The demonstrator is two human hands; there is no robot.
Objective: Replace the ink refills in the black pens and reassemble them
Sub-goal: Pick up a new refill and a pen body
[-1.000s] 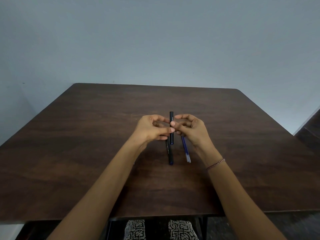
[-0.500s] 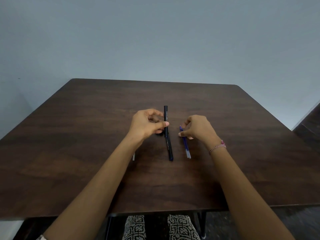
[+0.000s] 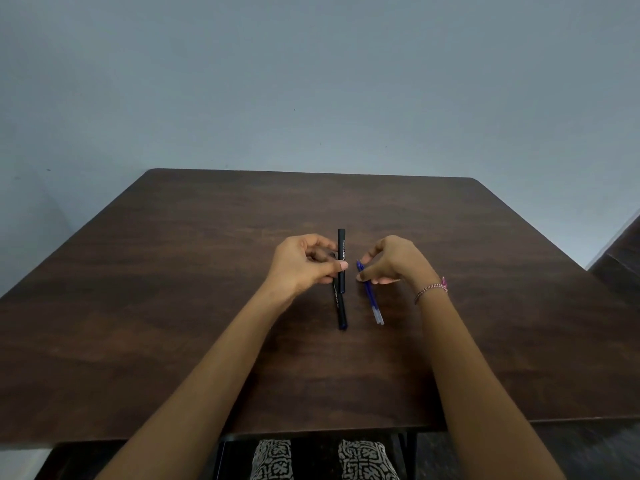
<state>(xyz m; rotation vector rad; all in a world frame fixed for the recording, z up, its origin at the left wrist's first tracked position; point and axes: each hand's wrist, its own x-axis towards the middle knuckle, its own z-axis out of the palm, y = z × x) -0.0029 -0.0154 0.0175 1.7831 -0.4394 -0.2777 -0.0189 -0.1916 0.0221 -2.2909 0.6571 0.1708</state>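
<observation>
My left hand (image 3: 304,266) grips a black pen (image 3: 341,249) between thumb and fingers, and the pen points away from me. A second black pen (image 3: 339,310) lies on the table (image 3: 173,271) just below it, running toward me. To its right lie blue ink refills (image 3: 373,304) with clear ends, close together. My right hand (image 3: 393,261) rests over their far end, thumb and forefinger pinched on the tip of a blue refill. The hands are a few centimetres apart.
The dark wooden table meets a plain grey-blue wall at its far edge. My knees in patterned cloth (image 3: 363,459) show below the near edge. A dark step or ledge (image 3: 620,251) sits at the far right.
My right hand has left the black pen and dropped to the right onto the blue refills. My left hand keeps the pen and has shifted slightly left.
</observation>
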